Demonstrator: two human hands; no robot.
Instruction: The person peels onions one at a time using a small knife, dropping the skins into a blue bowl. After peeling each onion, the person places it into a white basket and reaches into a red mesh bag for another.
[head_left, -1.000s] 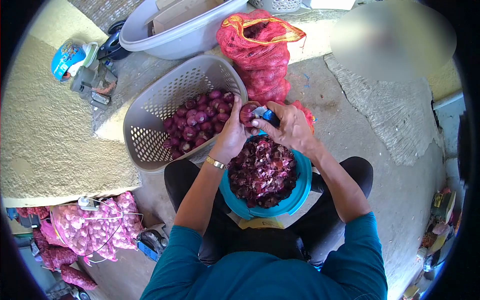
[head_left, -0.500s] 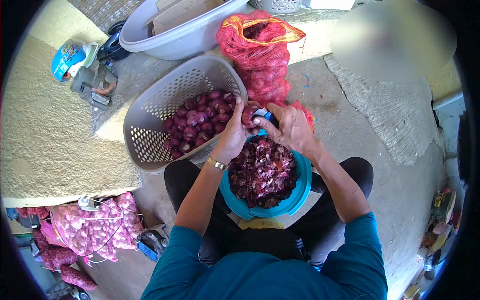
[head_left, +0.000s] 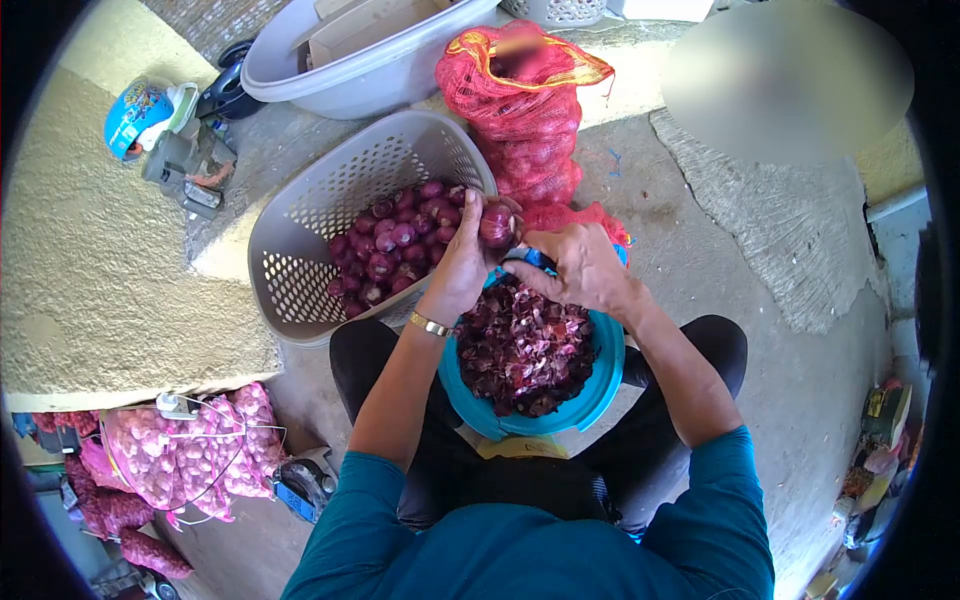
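Observation:
My left hand (head_left: pixel 463 262) holds a red onion (head_left: pixel 496 224) by the fingertips, just above the far rim of a teal bowl (head_left: pixel 590 400) that rests on my lap. My right hand (head_left: pixel 575 265) grips a small blue-handled knife (head_left: pixel 530 257) right below the onion. The bowl is heaped with dark red onion skins (head_left: pixel 525 345). Beside my left hand stands a grey perforated basket (head_left: pixel 300 240) holding several peeled purple onions (head_left: pixel 400 240).
A red mesh sack of onions (head_left: pixel 520 100) stands behind the basket. A grey tub (head_left: pixel 340 70) sits further back, a blue helmet (head_left: pixel 135 115) and tools at the left. Mesh bags of garlic (head_left: pixel 180 455) lie low left. A person, blurred, is at top right.
My left hand has lifted the onion slightly toward the basket. My right hand with the knife has dropped a little below it, away from the onion's top.

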